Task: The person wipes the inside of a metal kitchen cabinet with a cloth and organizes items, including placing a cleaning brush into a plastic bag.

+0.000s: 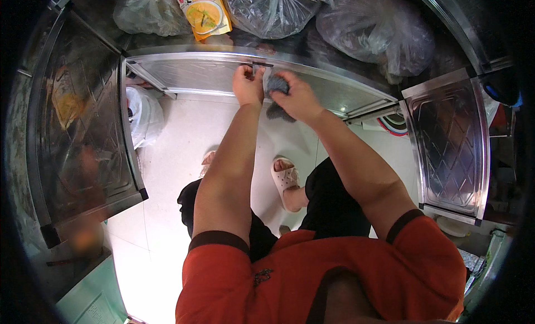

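Observation:
A crumpled grey cloth [278, 85] is gripped in my right hand [299, 97], against the front of a metal cabinet. Part of the cloth hangs dark below the fingers. My left hand [249, 87] is right beside it, fingers curled and thumb against a small grey plate [259, 69] under the cabinet's front rail [188, 56]. Whether the left fingers pinch the plate or only press on it is hidden. Both hands work close together at the middle of the rail, above the pale tiled floor [175, 127].
Metal cabinet doors stand swung out at left [87, 127] and right [451, 144]. On the cabinet top lie filled plastic bags [271, 14] and a yellow food packet [207, 16]. A white bag-lined bin [144, 115] stands inside the left opening. A green box [94, 294] sits at lower left.

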